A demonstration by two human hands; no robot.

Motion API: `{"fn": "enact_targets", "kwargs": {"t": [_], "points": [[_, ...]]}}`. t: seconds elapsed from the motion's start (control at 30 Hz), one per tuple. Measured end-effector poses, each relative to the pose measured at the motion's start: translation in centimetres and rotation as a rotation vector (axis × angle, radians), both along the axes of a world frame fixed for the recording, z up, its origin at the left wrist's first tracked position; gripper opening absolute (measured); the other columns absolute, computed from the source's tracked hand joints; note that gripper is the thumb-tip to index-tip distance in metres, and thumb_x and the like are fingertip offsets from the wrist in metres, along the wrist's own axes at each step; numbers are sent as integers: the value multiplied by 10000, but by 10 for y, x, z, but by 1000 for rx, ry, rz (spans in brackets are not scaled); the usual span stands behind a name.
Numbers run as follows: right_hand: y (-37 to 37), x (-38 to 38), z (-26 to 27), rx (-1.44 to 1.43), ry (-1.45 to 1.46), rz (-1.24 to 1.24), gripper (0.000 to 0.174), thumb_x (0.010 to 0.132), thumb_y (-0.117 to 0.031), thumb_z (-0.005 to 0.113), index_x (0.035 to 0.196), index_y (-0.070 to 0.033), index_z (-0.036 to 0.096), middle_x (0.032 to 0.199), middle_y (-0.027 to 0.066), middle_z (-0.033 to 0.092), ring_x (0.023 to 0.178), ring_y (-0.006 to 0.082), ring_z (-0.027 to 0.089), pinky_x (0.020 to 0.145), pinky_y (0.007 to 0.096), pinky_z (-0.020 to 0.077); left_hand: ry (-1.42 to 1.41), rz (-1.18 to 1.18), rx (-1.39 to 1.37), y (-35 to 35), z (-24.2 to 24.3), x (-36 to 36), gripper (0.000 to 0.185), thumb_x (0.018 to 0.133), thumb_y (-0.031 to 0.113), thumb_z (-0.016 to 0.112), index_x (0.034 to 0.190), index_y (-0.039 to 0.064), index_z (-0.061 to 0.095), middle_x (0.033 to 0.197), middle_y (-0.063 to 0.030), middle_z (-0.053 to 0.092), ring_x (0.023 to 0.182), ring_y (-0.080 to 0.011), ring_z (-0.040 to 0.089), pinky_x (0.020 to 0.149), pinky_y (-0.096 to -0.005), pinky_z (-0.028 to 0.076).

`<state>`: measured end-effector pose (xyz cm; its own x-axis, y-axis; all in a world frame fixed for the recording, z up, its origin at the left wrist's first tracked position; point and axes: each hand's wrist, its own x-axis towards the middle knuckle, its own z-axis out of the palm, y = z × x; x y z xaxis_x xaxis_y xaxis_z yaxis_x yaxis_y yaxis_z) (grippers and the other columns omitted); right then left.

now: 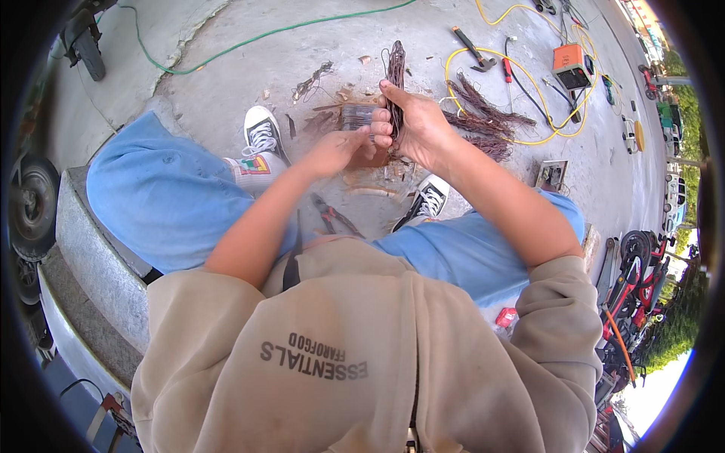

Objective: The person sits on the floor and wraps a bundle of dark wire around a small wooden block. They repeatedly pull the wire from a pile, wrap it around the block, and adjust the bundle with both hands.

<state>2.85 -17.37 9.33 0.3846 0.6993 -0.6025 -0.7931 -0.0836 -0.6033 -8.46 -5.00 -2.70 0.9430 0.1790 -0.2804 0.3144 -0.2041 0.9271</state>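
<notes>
My right hand (pixel 422 122) is wrapped around a long bundle of thin dark reddish-brown wire (pixel 396 65), which stands up out of the fist. My left hand (pixel 340 150) is close beside it, fingertips at the right hand's curled fingers; whether they pinch a wire is hidden. Just behind and below the hands sits a brown block with a grey ridged face (pixel 358 116), partly covered by the fingers. More bundles of similar wire (pixel 487 116) lie on the concrete to the right. A small loose tangle of wire (pixel 313 81) is at the left.
Red-handled pliers (pixel 334 216) lie between my feet. Rightward are a claw hammer (pixel 473 50), a red-handled screwdriver (pixel 508 73), an orange box-shaped device (pixel 571 65) and a looped yellow cable (pixel 546 107). A green hose (pixel 272 37) crosses the floor. Scooters (pixel 640 277) stand farther right.
</notes>
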Motion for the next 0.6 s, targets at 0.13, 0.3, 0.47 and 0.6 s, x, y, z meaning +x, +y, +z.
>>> {"fn": "enact_targets", "kwargs": {"t": [0.13,0.3,0.47,0.6], "points": [[2,1,-13,0,-27,-53,254,1000,-296,496,885,-73,453,685,37,446,586,170,445,514,322,388,64,13,263,16,-11,-1,539,977,447,475,757,-19,636,656,-101,601,594,-198,520,599,-362,431],[14,2,-25,70,47,-161,268,991,-301,513,874,-69,448,704,43,448,591,166,438,519,314,379,67,345,666,56,49,1,497,907,462,550,674,32,637,599,-170,563,521,-333,510,527,-413,413],[27,10,33,137,-519,107,327,985,-287,513,1039,33,554,840,93,600,546,109,447,432,251,360,-256,468,491,73,148,-15,423,920,375,611,684,27,569,508,-48,504,464,-132,440,470,-301,348],[16,28,67,-23,-1014,187,357,932,-333,578,905,17,641,502,32,486,423,86,437,418,254,344,-202,317,95,73,163,-13,280,949,318,608,798,95,531,570,57,455,501,-29,362,463,-217,281]]}}
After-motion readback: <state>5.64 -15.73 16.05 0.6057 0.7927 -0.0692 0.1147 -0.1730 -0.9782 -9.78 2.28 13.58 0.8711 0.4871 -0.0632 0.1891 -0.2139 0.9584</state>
